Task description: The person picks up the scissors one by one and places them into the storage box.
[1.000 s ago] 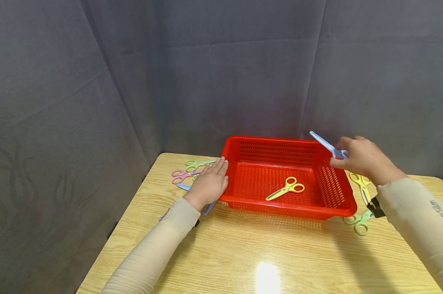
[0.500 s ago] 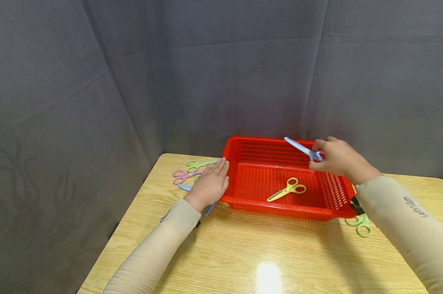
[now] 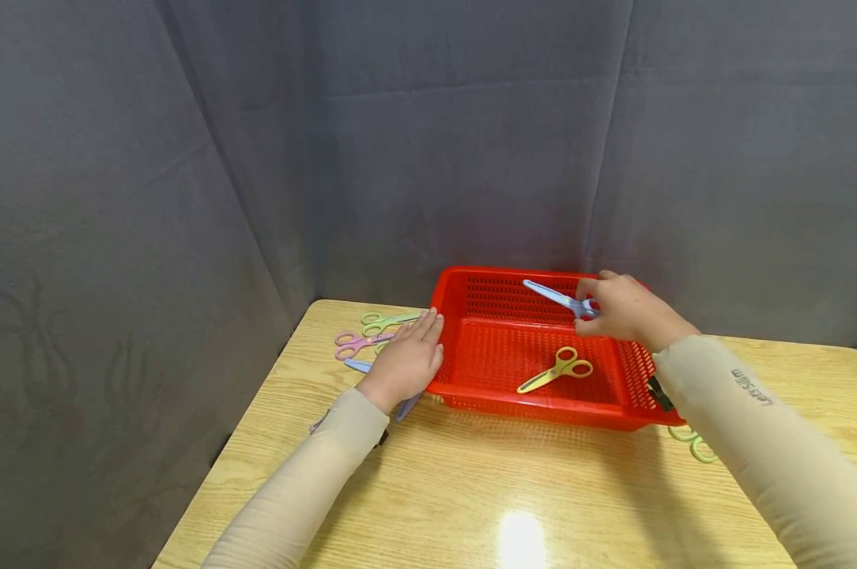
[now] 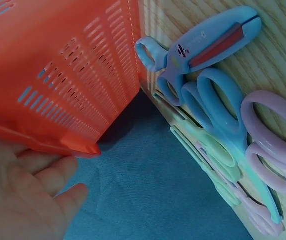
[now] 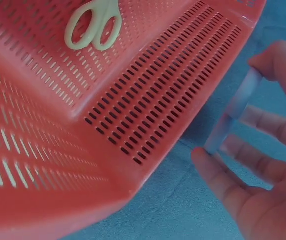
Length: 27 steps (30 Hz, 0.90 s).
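Note:
My right hand [image 3: 624,308] pinches a pair of blue scissors [image 3: 553,295] by the handles, blades pointing left, over the back right part of a red basket [image 3: 542,404]. In the right wrist view, thumb and fingertips meet on the scissors' handle loops [image 5: 238,102]. Inside the basket, yellow scissors [image 3: 542,378] lie on the perforated floor. My left hand [image 3: 405,359] rests on the basket's left rim with fingers extended, holding no scissors. Below that hand, the left wrist view has blue scissors [image 4: 213,40] on the table beside the basket wall.
Left of the basket lie several more scissors: green [image 3: 382,324], pink [image 3: 350,345], and purple [image 4: 275,102] ones. Green scissors [image 3: 680,433] sit right of the basket, partly behind the right forearm. A grey curtain [image 3: 457,174] hangs behind the wooden table [image 3: 443,490].
My right hand has carried the blue scissors leftward and slightly down, from above the basket's right rim to over its inside. The left hand has stayed on the left rim.

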{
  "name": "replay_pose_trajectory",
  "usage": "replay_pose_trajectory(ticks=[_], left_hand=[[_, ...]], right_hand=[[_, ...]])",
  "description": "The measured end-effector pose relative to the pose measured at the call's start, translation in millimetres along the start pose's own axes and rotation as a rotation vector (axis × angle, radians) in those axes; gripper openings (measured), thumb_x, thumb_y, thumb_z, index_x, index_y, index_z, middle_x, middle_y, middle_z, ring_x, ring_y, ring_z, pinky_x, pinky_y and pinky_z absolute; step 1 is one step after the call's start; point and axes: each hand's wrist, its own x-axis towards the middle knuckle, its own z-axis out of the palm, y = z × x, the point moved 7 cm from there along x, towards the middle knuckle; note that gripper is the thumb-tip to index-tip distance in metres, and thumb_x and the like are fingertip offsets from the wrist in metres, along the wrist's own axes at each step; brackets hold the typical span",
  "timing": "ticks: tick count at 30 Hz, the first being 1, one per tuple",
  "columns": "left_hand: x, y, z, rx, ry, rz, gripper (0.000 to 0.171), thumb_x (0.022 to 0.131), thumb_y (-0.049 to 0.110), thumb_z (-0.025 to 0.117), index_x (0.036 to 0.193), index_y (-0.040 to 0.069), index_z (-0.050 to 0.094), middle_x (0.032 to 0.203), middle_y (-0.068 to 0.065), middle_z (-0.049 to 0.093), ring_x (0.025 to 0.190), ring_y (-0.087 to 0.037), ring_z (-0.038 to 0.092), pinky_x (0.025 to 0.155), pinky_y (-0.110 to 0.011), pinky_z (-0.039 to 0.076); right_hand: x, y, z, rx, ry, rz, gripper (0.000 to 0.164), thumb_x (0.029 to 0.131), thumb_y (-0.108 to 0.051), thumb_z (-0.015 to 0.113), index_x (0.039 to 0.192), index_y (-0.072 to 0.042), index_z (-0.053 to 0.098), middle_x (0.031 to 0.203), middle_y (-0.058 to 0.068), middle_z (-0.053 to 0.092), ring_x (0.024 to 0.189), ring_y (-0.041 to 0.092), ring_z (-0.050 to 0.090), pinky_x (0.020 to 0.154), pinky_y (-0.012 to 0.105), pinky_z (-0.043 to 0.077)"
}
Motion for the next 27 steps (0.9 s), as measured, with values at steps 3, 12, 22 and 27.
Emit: replay_pose_trajectory(ticks=[3, 12, 22, 27], left_hand=[[-0.1, -0.4, -0.2, -0.002, 0.008, 0.003, 0.055, 0.109, 0.027, 0.038, 0.156, 0.0, 0.033, 0.164, -0.015, 0.026, 0.152, -0.029, 0.025, 0.122, -0.047, 0.023], [0.0, 0.0, -2.0, -0.003, 0.011, 0.008, 0.054, 0.109, 0.026, 0.038, 0.156, -0.001, 0.033, 0.164, -0.015, 0.027, 0.152, -0.029, 0.025, 0.122, -0.048, 0.024], [0.6, -0.8, -2.6, 0.0, 0.022, 0.011, 0.054, 0.109, 0.025, 0.039, 0.156, -0.001, 0.034, 0.163, -0.016, 0.028, 0.152, -0.03, 0.026, 0.121, -0.047, 0.024], [0.6, -1.4, -0.3, -0.014, 0.017, 0.004, 0.054, 0.109, 0.027, 0.038, 0.156, 0.0, 0.033, 0.164, -0.015, 0.027, 0.152, -0.028, 0.025, 0.122, -0.046, 0.023]], right_hand=[[4, -1, 5, -0.004, -0.002, -0.02, 0.023, 0.079, -0.015, 0.072, 0.098, -0.004, 0.066, 0.082, 0.009, 0.052, 0.073, 0.023, 0.046, 0.061, 0.034, 0.038], [15, -5, 23, 0.01, -0.071, -0.07, 0.018, 0.079, -0.011, 0.075, 0.094, -0.006, 0.066, 0.087, 0.007, 0.054, 0.075, 0.022, 0.049, 0.066, 0.033, 0.044], [26, -11, 33, -0.031, -0.137, -0.072, 0.024, 0.08, -0.012, 0.077, 0.101, -0.004, 0.068, 0.088, 0.005, 0.059, 0.081, 0.024, 0.053, 0.073, 0.039, 0.05], [29, -9, 41, -0.039, -0.151, -0.085, 0.022, 0.078, -0.011, 0.077, 0.098, -0.005, 0.067, 0.087, 0.007, 0.057, 0.081, 0.025, 0.05, 0.07, 0.038, 0.048]])
